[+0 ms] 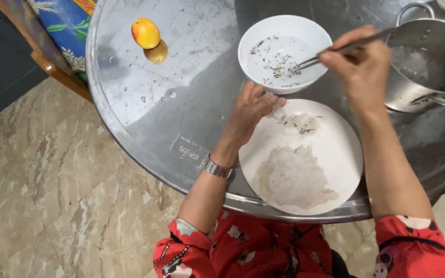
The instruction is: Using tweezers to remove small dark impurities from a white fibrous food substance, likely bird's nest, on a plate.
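Observation:
My right hand [359,67] holds metal tweezers [336,51], their tips inside a white bowl [284,25] that holds water and dark specks. My left hand [248,113] rests on the near-left rim of a white plate [346,159], fingers pinching a bit of the pale translucent stuff. On the plate lies a large pale translucent mass [292,177] and a smaller clump with dark specks [300,122]. A metal watch [216,168] is on my left wrist.
All sits on a round shiny metal table [171,103]. An orange-yellow fruit [145,32] stands at the far left. A steel pot [428,62] with handles is at the right. A wooden chair with floral cushion [63,31] and marble floor [52,195] lie left.

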